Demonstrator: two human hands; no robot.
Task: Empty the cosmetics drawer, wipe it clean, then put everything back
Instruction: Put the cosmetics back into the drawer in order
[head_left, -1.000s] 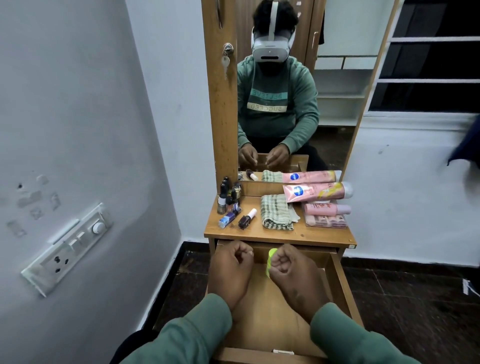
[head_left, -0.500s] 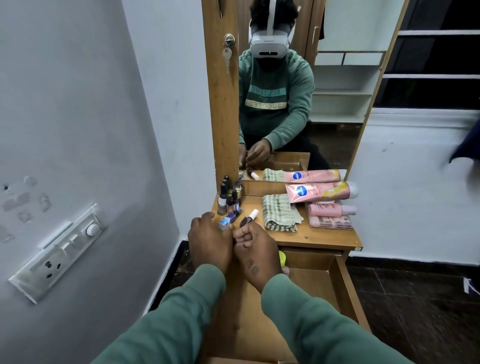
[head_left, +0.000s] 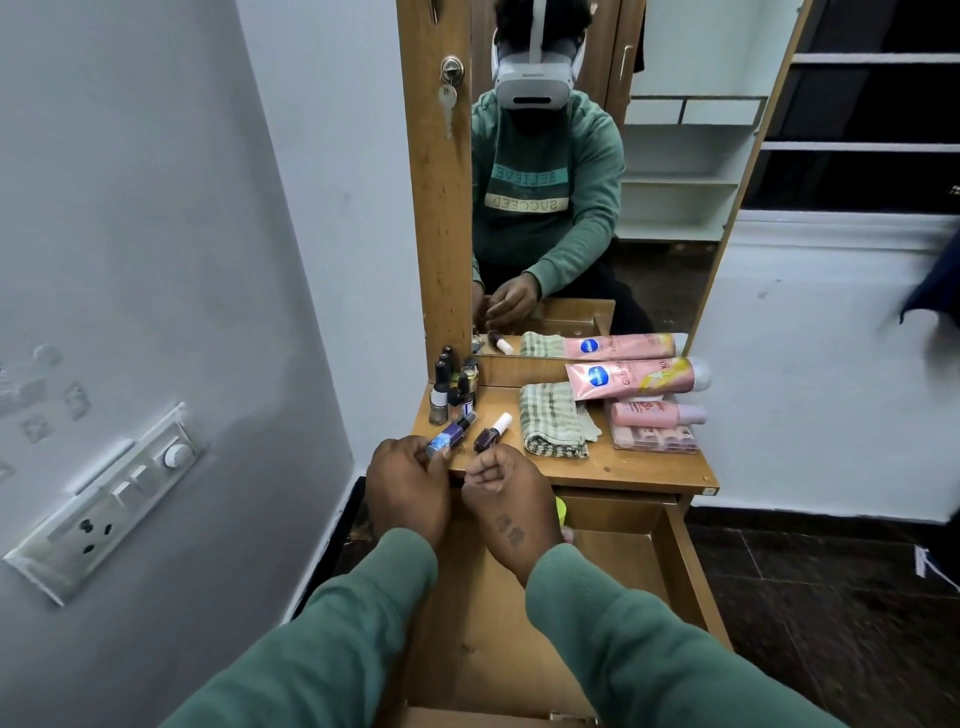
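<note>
The open wooden drawer (head_left: 687, 566) sticks out below the dresser top (head_left: 623, 470). My left hand (head_left: 406, 488) pinches the near end of a blue and purple nail polish bottle (head_left: 451, 435) lying at the top's front left. My right hand (head_left: 506, 496) hovers over the drawer's back edge with its fingers curled and nothing visible in them, just short of a dark purple bottle with a white cap (head_left: 492, 432). A yellow-green item (head_left: 560, 510) lies in the drawer, mostly hidden behind my right hand.
Several small bottles (head_left: 451, 384) stand at the top's back left corner. A folded checked cloth (head_left: 553, 418), two pink tubes (head_left: 634, 378) and a clear case (head_left: 655, 437) lie to the right. A mirror (head_left: 597, 182) rises behind; a wall with a switch plate (head_left: 104, 499) is close on the left.
Both hands have risen out of the drawer to the top's front left edge. My left hand has taken hold of the blue bottle. The yellow-green item stays in the drawer.
</note>
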